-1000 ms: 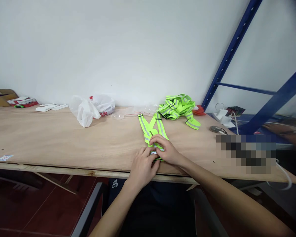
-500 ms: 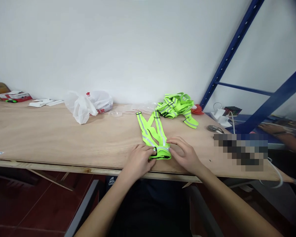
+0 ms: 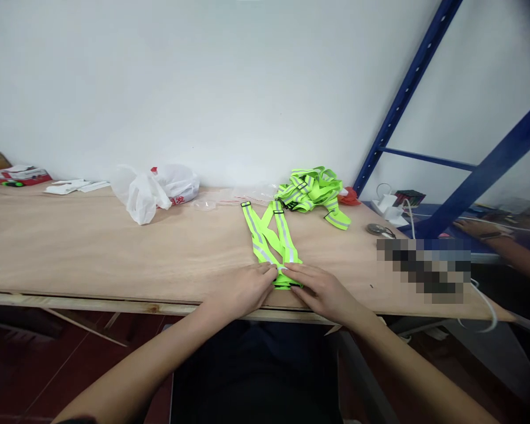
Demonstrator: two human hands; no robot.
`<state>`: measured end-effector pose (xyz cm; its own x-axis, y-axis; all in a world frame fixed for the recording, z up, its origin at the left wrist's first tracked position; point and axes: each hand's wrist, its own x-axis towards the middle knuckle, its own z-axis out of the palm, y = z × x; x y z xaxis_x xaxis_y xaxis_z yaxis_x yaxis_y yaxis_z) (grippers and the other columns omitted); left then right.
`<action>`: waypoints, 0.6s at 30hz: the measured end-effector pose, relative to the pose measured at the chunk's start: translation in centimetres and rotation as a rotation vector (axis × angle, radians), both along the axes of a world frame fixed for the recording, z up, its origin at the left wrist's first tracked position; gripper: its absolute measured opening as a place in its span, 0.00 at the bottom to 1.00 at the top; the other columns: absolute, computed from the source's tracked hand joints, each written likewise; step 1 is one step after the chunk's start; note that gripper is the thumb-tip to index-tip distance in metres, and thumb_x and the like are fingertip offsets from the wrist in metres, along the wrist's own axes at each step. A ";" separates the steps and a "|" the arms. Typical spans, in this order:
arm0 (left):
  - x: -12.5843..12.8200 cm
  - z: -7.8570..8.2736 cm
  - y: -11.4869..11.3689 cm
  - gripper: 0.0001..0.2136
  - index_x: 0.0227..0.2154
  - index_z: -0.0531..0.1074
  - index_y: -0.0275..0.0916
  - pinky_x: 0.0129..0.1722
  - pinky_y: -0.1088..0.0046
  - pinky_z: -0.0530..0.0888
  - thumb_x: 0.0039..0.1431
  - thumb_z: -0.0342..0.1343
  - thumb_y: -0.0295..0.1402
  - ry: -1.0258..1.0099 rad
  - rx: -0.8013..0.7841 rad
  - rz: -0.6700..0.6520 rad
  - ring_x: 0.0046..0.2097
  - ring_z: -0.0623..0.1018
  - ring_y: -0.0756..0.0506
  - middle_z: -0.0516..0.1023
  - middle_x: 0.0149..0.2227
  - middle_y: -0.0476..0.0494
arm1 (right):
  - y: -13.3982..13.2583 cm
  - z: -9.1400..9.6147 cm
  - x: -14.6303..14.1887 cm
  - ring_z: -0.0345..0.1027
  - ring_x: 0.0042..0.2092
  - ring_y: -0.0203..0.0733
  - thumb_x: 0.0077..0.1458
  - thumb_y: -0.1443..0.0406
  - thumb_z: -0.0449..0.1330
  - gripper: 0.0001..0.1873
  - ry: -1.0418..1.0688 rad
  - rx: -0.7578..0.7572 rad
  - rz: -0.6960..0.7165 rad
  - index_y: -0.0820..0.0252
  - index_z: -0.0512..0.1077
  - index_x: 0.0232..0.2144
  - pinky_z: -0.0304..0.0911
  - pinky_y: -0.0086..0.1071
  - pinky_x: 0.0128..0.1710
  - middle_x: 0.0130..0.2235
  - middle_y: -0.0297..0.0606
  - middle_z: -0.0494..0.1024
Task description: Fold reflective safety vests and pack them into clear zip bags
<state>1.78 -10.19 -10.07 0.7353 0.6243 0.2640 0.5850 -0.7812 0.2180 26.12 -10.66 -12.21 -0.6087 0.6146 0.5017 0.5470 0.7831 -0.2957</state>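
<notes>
A neon-yellow reflective strap vest [image 3: 265, 237] with grey stripes and black buckles lies on the wooden table, its two straps pointing away from me. Its near end is folded into a small bundle at the table's front edge. My left hand [image 3: 252, 287] grips the left side of that bundle, fingers bent together over it. From the other side my right hand [image 3: 320, 288] closes on the bundle, fingers on top and thumb low at the near edge. The hands nearly meet and cover part of the fold.
Behind the vest lies a tangled pile of similar neon straps [image 3: 313, 188]. White plastic bags [image 3: 143, 197] and clear bags [image 3: 251, 193] sit along the wall. At right are a blue metal frame [image 3: 401, 97], a cable [image 3: 411, 219] and another person's hand [image 3: 472, 228].
My right hand has moved left onto the folded end, and its fingers now lie over the top. Both hands are closer together. The view has shifted slightly.
</notes>
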 end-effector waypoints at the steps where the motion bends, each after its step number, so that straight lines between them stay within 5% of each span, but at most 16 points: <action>1: -0.2 -0.2 -0.3 0.10 0.48 0.67 0.38 0.52 0.61 0.75 0.66 0.47 0.24 -0.024 0.022 -0.027 0.52 0.78 0.39 0.77 0.50 0.37 | -0.4 0.0 -0.1 0.72 0.57 0.49 0.62 0.69 0.58 0.25 0.005 0.007 -0.004 0.51 0.71 0.60 0.69 0.46 0.58 0.57 0.43 0.77; 4: -0.9 -0.5 -1.3 0.09 0.49 0.66 0.39 0.64 0.54 0.66 0.68 0.50 0.29 -0.058 0.077 -0.078 0.63 0.69 0.37 0.74 0.56 0.36 | -2.0 -0.2 -0.7 0.72 0.58 0.49 0.61 0.70 0.57 0.27 0.018 0.028 -0.030 0.51 0.69 0.61 0.68 0.48 0.58 0.57 0.44 0.77; 8: -1.6 -0.6 -2.2 0.10 0.48 0.65 0.40 0.66 0.47 0.61 0.66 0.54 0.33 -0.055 0.046 -0.082 0.67 0.64 0.35 0.71 0.59 0.35 | -3.9 -0.5 -1.6 0.69 0.60 0.51 0.59 0.70 0.57 0.30 0.027 0.040 -0.047 0.52 0.65 0.63 0.68 0.48 0.59 0.58 0.47 0.75; 18: -1.8 -1.9 -2.6 0.09 0.47 0.65 0.39 0.62 0.57 0.70 0.65 0.53 0.29 -0.068 0.019 -0.078 0.64 0.69 0.37 0.69 0.62 0.34 | -4.1 -0.7 -1.7 0.65 0.62 0.52 0.58 0.69 0.58 0.26 -0.011 0.041 -0.019 0.56 0.66 0.60 0.67 0.48 0.59 0.57 0.49 0.73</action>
<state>0.01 -12.82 -12.02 0.7611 0.5605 0.3265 0.5067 -0.8280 0.2401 24.42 -14.80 -12.95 -0.6031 0.6051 0.5198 0.5648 0.7841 -0.2574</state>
